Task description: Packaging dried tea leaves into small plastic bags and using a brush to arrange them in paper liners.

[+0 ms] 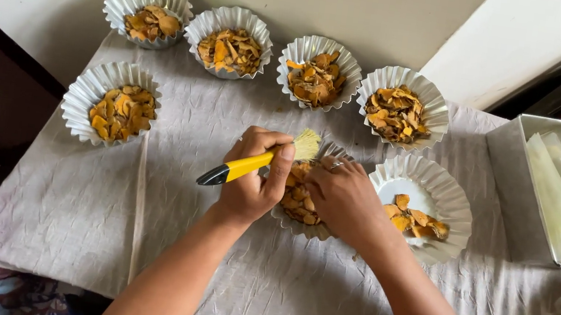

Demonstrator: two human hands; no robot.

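Left hand (254,176) is closed around a yellow-handled brush (259,160), bristles pointing away above the knuckles. Right hand (342,197) rests curled, palm down, on a fluted foil cup (302,208) of orange-brown dried slices lying under both hands. A partly filled cup (422,203) sits just right of it.

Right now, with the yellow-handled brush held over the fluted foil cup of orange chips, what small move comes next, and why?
Probably lower the yellow-handled brush so its bristles reach the orange chips: the left hand holds the brush tip above the fluted foil cup, while the right hand rests on those chips.
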